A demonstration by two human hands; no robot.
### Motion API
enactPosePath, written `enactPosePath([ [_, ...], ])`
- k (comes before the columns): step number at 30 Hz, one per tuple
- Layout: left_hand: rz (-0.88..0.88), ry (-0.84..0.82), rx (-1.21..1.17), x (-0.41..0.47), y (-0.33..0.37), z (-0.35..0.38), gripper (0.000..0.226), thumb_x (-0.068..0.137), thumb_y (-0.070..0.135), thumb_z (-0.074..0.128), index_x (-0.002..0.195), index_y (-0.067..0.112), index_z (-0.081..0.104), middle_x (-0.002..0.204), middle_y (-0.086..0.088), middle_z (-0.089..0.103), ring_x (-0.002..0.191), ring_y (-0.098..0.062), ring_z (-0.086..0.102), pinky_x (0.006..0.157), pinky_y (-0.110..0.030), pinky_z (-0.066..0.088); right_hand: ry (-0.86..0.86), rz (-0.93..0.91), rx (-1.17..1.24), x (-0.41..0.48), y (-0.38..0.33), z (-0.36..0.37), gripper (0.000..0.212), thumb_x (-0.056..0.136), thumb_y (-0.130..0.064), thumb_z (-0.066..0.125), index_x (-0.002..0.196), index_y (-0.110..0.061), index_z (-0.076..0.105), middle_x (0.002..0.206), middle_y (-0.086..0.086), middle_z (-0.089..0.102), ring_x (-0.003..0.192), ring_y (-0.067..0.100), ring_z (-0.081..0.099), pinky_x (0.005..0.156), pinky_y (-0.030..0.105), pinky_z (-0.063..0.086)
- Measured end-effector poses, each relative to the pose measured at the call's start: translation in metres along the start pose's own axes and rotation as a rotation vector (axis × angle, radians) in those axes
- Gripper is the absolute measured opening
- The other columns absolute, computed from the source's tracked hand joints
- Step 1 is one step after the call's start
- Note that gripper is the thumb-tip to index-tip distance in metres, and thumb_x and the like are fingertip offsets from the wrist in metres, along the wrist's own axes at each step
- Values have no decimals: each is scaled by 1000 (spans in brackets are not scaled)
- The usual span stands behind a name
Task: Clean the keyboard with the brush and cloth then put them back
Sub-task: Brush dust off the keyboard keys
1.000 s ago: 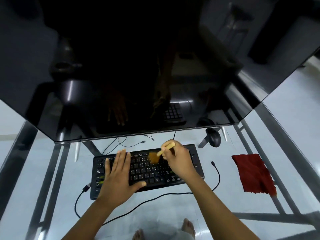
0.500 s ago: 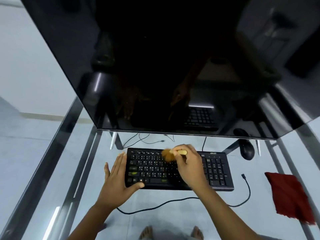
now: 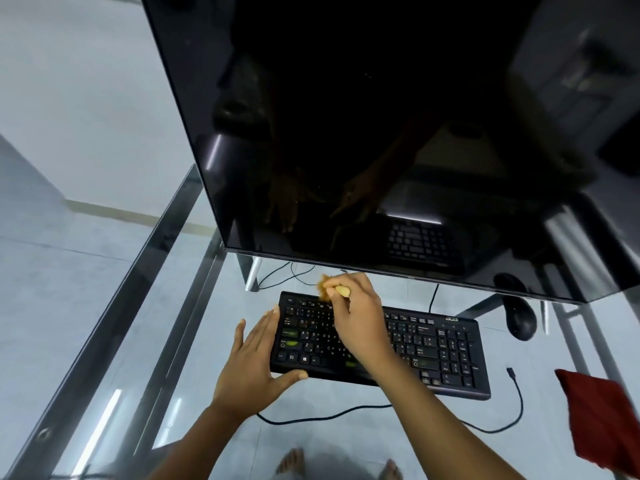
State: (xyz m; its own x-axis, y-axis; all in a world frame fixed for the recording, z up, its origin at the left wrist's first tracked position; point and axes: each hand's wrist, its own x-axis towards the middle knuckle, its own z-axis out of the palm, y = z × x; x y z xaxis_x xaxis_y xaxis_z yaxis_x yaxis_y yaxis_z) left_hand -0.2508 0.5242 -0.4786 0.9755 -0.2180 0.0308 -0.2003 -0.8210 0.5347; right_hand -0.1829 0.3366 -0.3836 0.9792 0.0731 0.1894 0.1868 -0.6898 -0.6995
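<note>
2 hands in view, 1 tool in use. Biggest first:

- Monitor (image 3: 381,133): black, screen off, fills the upper frame. It reflects both hands and the keyboard.
- Worktop (image 3: 239,306): clear glass on a metal frame. Floor and 2 bare feet show through it at bottom centre.
- Keyboard (image 3: 436,351): black, flat on the worktop just in front of the monitor's lower edge, angled slightly with its right end nearer the camera.
- Cloth (image 3: 602,420): red, lying loose on the worktop well to the right of the keyboard, not touched by either hand.
- Left hand (image 3: 252,368): fingers straight and together, laid along the keyboard's left end, thumb pressed against its front edge. Holding nothing.
- Right hand (image 3: 360,320): over the keyboard's left half, fingers curled round the brush handle.
- Mouse (image 3: 519,318): black, behind the keyboard's right end, partly under the monitor edge.
- Brush (image 3: 337,291): pale yellow handle, tan bristles, blurred. Bristles sit at the top key row near the back-left corner.
- Cable (image 3: 502,424): black, loops across the worktop in front of the keyboard, loose plug end lying near the cloth.
</note>
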Motion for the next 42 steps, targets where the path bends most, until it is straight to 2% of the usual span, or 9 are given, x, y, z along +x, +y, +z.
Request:
enactPosePath([
  [7,-24,12,-42,0,-1,2,114,74,82,52,152,23,-7,155,11,12,142,1,9,121,-38,-4,1,58,31,-12,-1,12,16,93,-14,61,89,-28,68,95,-10,66,90,0,63,82,12,47],
  [11,-41,10,-57,0,-1,1,115,73,82,53,153,21,-4,156,10,13,142,-1,14,121,-39,-1,-136,15,-19,-22,12,0,10,95,-20,59,94,-25,68,86,-3,70,74,5,65,71,26,55],
  [15,-40,-2,-47,0,-2,2,116,73,84,50,153,21,-5,158,9,13,145,0,7,121,-40,-2,49,107,52,-30,22,-30,19,91,-7,61,88,-25,67,89,-9,63,73,4,60,61,13,43],
  [19,-36,-14,-29,0,-3,2,120,70,86,51,152,23,-9,157,9,15,146,-3,11,121,-41,-2,-367,218,122,-57,10,-28,17,93,-12,57,86,-27,63,83,-8,71,74,8,65,68,29,54],
  [27,-39,-19,-26,-1,0,1,122,66,88,50,152,24,-7,156,6,24,146,-7,17,120,-40,-4,-339,204,277,-71,-20,6,10,93,-12,58,89,-18,65,82,-6,73,69,0,64,59,13,46],
  [30,-29,-16,-9,-1,1,2,124,65,87,53,153,21,-3,157,5,22,146,-7,16,120,-39,-5,-135,169,133,-61,-6,-9,11,93,-11,58,88,-19,63,85,-9,67,69,0,58,58,8,38],
  [35,-30,-18,-9,-2,1,-1,118,69,85,52,153,20,0,157,4,23,145,-7,18,121,-38,-5,-297,268,155,-56,17,-30,12,93,-16,60,86,-24,64,75,-3,71,69,16,67,69,42,56],
  [38,-21,-19,-24,0,4,-2,115,71,84,53,152,26,-6,157,7,22,145,-8,18,120,-35,-9,-80,200,99,-52,28,-42,15,92,-14,61,86,-27,63,83,-7,69,71,12,66,68,36,56],
  [42,-33,-40,40,-1,7,-4,117,70,87,49,153,22,-4,159,3,18,148,-11,9,119,-46,-10,-269,197,110,-51,27,-43,15,92,-10,60,84,-21,66,76,-7,70,73,8,66,72,31,57],
])
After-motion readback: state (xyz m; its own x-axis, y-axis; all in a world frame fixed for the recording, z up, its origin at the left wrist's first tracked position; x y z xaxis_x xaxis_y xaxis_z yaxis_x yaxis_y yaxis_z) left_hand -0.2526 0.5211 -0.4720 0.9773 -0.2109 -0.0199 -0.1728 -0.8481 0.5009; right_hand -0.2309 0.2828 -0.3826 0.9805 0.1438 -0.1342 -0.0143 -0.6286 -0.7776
